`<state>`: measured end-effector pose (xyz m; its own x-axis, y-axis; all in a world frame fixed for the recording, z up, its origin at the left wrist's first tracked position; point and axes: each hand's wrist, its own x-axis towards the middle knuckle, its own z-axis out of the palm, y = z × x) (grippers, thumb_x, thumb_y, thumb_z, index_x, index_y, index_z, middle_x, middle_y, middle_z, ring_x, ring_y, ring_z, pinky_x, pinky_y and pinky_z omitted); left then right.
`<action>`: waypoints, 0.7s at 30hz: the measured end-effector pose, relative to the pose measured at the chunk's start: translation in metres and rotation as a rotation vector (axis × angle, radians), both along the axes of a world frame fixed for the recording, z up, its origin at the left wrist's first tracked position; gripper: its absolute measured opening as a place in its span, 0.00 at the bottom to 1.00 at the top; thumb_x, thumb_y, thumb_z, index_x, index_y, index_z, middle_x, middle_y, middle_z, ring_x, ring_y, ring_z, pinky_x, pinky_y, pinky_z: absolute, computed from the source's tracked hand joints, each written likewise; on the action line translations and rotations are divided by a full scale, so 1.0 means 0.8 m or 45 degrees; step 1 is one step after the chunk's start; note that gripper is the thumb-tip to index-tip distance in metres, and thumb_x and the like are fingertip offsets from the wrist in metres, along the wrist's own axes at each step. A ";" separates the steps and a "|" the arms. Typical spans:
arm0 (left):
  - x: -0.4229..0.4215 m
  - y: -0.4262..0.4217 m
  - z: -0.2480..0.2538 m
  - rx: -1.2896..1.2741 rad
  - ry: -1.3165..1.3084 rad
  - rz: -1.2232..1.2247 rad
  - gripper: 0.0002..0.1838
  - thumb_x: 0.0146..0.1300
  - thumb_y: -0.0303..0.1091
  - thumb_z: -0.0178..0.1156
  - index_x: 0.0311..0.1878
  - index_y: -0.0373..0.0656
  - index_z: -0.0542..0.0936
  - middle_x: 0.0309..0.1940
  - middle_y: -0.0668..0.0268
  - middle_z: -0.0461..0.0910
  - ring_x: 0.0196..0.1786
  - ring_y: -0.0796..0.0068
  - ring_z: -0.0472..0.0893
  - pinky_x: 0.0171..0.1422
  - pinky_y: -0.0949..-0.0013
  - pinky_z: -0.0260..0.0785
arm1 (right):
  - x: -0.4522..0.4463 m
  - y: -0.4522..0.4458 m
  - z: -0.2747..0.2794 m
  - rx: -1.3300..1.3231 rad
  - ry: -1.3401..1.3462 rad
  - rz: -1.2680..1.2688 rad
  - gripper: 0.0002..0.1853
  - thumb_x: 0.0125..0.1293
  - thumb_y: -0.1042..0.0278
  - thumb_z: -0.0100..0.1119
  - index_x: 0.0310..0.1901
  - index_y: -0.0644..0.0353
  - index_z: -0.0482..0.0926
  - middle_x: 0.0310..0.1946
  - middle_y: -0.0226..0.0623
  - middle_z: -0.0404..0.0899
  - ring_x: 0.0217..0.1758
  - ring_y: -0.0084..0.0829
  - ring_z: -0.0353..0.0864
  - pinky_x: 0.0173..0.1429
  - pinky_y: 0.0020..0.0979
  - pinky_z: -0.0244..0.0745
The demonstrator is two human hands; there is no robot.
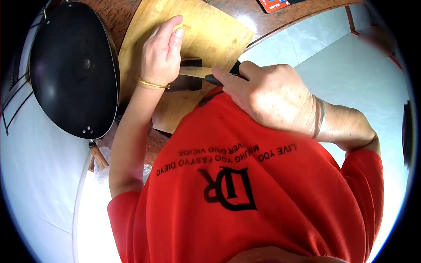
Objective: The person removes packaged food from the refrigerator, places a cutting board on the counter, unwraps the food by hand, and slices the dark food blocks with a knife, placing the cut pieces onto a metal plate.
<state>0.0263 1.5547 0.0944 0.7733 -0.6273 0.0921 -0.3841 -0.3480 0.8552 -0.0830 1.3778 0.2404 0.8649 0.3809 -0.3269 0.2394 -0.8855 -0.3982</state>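
My right hand (274, 94) is closed around the black handle of a knife (213, 79). Its broad blade lies low over a wooden cutting board (208, 30) and reflects dark and light bands. My left hand (158, 57) is beside the blade, on its left, with fingers stretched toward the far side of the board. That hand appears to hold nothing, though its palm side is partly hidden. Whether the left hand touches the blade, I cannot tell. No food shows on the visible part of the board.
A large black wok (74, 70) with a wooden handle (99, 157) stands left of the board. The board rests on a reddish-brown speckled countertop (116, 13). A red package (274, 5) lies at the far edge. A clear plastic bag (103, 168) is under the wok handle.
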 end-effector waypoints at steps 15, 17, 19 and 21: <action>0.003 0.006 -0.025 -0.100 0.071 0.065 0.16 0.68 0.37 0.48 0.52 0.39 0.76 0.44 0.52 0.80 0.46 0.53 0.79 0.51 0.61 0.71 | 0.024 0.016 -0.001 -0.093 -0.054 0.166 0.16 0.55 0.71 0.54 0.47 0.65 0.76 0.20 0.37 0.72 0.17 0.31 0.76 0.18 0.31 0.72; 0.004 0.005 -0.025 -0.086 0.056 0.065 0.16 0.68 0.37 0.48 0.52 0.39 0.76 0.44 0.52 0.80 0.47 0.53 0.79 0.52 0.61 0.71 | 0.024 0.014 -0.006 -0.114 -0.048 0.198 0.23 0.53 0.71 0.55 0.54 0.62 0.75 0.22 0.35 0.70 0.14 0.27 0.73 0.16 0.28 0.69; 0.004 0.006 -0.027 -0.073 0.039 0.061 0.16 0.68 0.37 0.48 0.52 0.38 0.76 0.44 0.52 0.80 0.47 0.53 0.79 0.52 0.60 0.70 | 0.026 0.010 -0.008 -0.052 -0.030 0.161 0.23 0.53 0.71 0.56 0.55 0.62 0.75 0.21 0.35 0.69 0.14 0.27 0.73 0.16 0.29 0.69; 0.004 0.006 -0.030 -0.038 0.023 0.050 0.16 0.68 0.37 0.48 0.52 0.38 0.76 0.45 0.51 0.79 0.48 0.52 0.78 0.54 0.60 0.70 | 0.023 0.006 -0.012 -0.049 -0.062 0.180 0.24 0.53 0.71 0.56 0.55 0.61 0.75 0.21 0.34 0.69 0.14 0.26 0.72 0.16 0.28 0.69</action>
